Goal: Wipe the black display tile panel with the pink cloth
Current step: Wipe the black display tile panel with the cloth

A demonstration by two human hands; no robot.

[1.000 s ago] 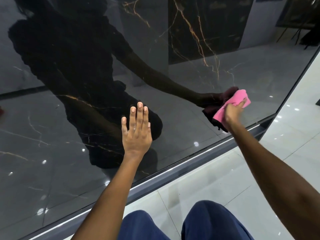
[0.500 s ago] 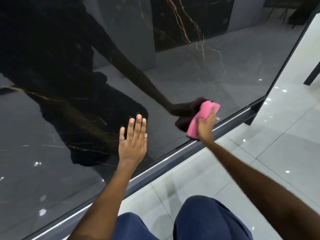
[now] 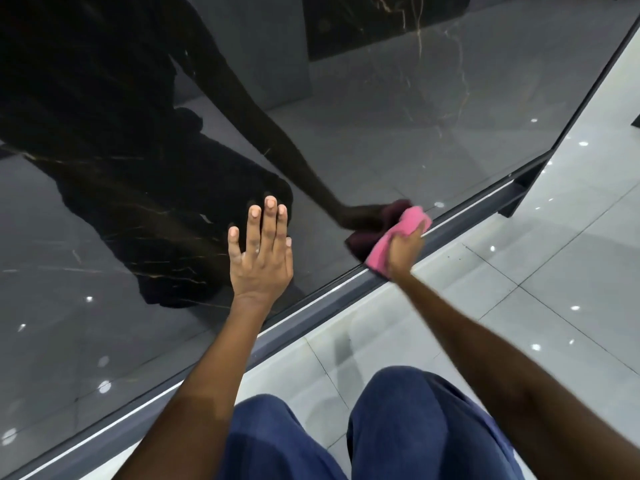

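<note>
The black display tile panel [image 3: 398, 126] is glossy, with thin gold veins, and fills the upper left of the view, mirroring my body and arm. My left hand [image 3: 260, 258] lies flat against it with fingers spread, holding nothing. My right hand [image 3: 404, 247] grips the bunched pink cloth [image 3: 398, 233] and presses it on the panel just above its lower edge. The cloth's dark reflection touches it on the glass.
A grey metal frame rail [image 3: 349, 292] runs diagonally along the panel's bottom edge, ending in a dark bracket [image 3: 519, 192] at the right. Pale glossy floor tiles [image 3: 540, 278] lie to the right. My knees in blue trousers [image 3: 415, 417] are at the bottom.
My right hand has slid the pink cloth down and left across the panel to its lower edge. My left hand stayed flat on the panel while the view shifted.
</note>
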